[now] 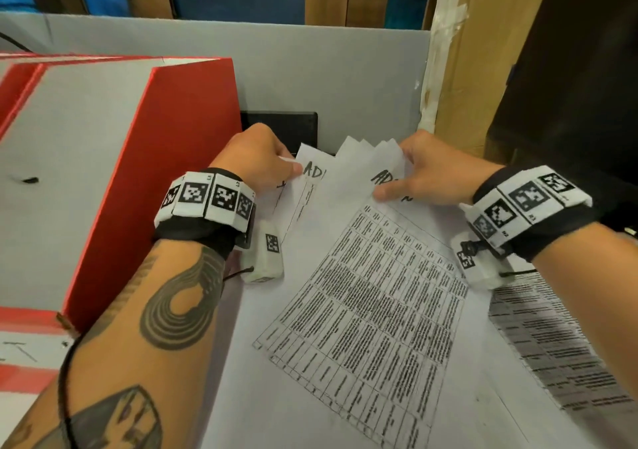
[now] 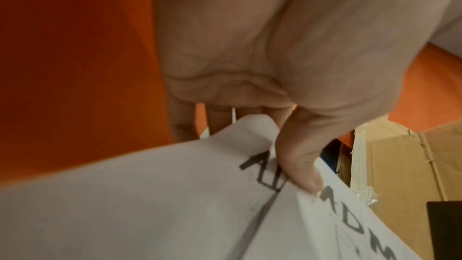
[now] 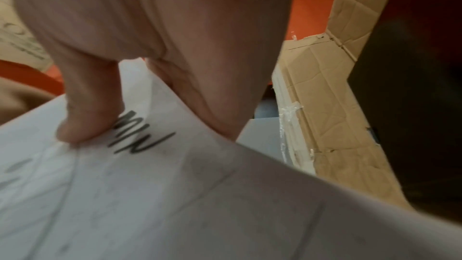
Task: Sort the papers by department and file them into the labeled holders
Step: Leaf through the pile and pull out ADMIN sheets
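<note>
A stack of white printed sheets (image 1: 366,293) with tables and a handwritten "ADMIN" heading is held up over the desk. My left hand (image 1: 262,162) pinches the top left corner of the sheets (image 2: 225,195), thumb on the heading and fingers behind. At the top right, my right hand (image 1: 424,172) pinches the fanned upper edges, its thumb pressed on the heading of the front sheet (image 3: 150,175). A red and white paper holder (image 1: 114,158) stands just left of my left hand; its label is hidden from view.
More printed sheets (image 1: 552,338) lie on the desk at lower right. A grey partition (image 1: 310,69) backs the desk, with a black box (image 1: 290,127) against it. Taped cardboard (image 1: 459,69) and a dark panel (image 1: 580,86) rise on the right.
</note>
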`<state>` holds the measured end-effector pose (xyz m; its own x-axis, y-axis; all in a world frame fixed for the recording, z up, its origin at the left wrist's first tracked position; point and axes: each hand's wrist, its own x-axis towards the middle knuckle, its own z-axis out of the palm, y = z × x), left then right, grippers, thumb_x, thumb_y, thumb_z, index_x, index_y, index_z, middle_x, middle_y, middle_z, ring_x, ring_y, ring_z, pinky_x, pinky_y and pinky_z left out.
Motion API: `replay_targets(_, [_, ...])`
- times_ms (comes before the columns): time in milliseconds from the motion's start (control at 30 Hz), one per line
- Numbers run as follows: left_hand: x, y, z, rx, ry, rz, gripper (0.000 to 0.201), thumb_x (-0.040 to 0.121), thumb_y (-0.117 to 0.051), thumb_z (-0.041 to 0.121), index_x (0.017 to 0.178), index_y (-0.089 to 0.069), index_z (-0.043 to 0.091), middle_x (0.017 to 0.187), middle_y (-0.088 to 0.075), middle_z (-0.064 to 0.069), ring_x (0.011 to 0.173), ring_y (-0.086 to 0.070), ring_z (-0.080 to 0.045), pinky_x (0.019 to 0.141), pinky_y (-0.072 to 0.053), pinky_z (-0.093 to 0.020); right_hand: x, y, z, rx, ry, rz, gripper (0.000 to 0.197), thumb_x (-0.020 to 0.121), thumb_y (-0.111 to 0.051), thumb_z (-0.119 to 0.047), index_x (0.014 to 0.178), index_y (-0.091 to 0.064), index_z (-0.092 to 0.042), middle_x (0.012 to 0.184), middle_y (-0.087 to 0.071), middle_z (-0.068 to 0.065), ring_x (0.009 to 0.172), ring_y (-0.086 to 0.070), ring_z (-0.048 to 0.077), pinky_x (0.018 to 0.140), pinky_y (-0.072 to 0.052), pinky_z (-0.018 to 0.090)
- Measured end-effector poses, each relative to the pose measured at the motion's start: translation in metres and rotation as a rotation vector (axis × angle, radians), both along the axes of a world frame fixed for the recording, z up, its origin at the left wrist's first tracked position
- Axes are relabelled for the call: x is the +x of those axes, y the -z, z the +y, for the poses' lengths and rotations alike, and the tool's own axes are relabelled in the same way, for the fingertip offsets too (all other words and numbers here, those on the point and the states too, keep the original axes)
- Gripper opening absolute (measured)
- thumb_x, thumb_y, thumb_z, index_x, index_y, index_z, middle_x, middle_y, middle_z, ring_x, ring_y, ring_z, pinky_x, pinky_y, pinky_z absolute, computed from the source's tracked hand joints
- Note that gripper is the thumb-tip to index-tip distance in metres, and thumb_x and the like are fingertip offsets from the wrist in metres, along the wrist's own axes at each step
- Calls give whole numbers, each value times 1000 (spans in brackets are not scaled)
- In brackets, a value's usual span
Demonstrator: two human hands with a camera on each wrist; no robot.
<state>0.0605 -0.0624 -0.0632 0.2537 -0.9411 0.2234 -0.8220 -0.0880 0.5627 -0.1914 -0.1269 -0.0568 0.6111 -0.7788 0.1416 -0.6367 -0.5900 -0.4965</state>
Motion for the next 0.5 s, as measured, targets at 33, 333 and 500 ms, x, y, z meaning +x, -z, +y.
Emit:
replay_targets(33, [-1,0,1,-33,29,12,12,95,-72,30,87,-77,22,80,-67,8,73,-60,-9,59,-40,-22,6,2,1,-37,3,-5,31,84,-84,-27,110,-74,-15,104,-78,-4,93,-75,14,89,-61,40])
replay_targets(333, [-7,-2,5,-168,287,178,12,86,-82,18,96,-82,23,90,-80,0,82,-75,-18,84,-61,-33,26,1,4,-306,156,-172,16,81,-87,-24,79,-73,-16,76,-70,-1,64,-60,7,58,-44,23])
replay_targets(500, [-5,3,3,-293,147,68,7,80,-88,26,79,-81,25,72,-75,7,58,-61,6,64,-47,-7,20,0,8,-266,154,-122,20,78,-89,-27,72,-71,-21,68,-68,-7,55,-59,3,54,-46,25])
